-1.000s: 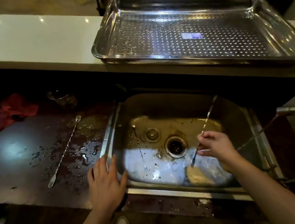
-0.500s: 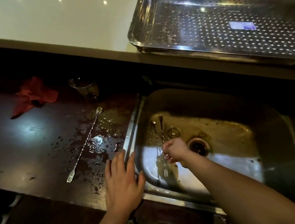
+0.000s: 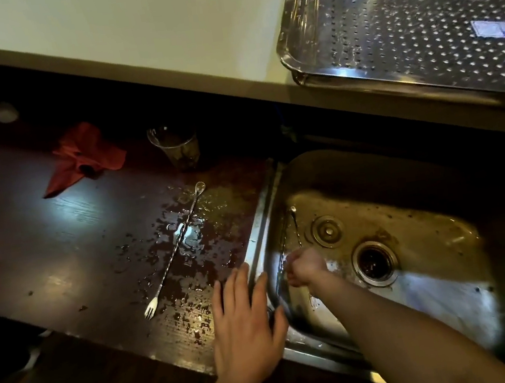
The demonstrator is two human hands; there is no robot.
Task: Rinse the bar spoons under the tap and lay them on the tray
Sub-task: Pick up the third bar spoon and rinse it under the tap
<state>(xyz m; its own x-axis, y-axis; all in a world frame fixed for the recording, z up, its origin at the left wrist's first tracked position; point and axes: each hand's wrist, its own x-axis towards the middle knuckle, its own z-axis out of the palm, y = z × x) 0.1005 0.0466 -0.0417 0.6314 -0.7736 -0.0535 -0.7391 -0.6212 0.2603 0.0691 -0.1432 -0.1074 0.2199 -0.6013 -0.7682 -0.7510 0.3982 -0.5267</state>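
My right hand (image 3: 305,269) is down at the left side of the steel sink (image 3: 448,300), closed around a thin twisted bar spoon (image 3: 296,229) whose small bowl points away from me. A second thin shaft (image 3: 281,263) runs along the sink's left wall right beside that hand; whether the hand grips it too I cannot tell. My left hand (image 3: 247,325) lies flat, fingers spread, on the sink's left rim and the wet counter. Another bar spoon (image 3: 178,251), with a fork end toward me, lies on the dark counter. The perforated steel tray (image 3: 301,64) sits on the raised white ledge, upper right.
The dark wooden counter (image 3: 42,253) is wet with droplets near the sink. A glass (image 3: 175,147) and a crumpled red cloth (image 3: 84,156) stand at its back. The sink drain (image 3: 374,263) is just right of my right hand. The tap is out of view.
My right hand has carried its spoon from the sink's right side to the left side, beside the spoon lying there. The view swung left and down. My left hand stayed put.
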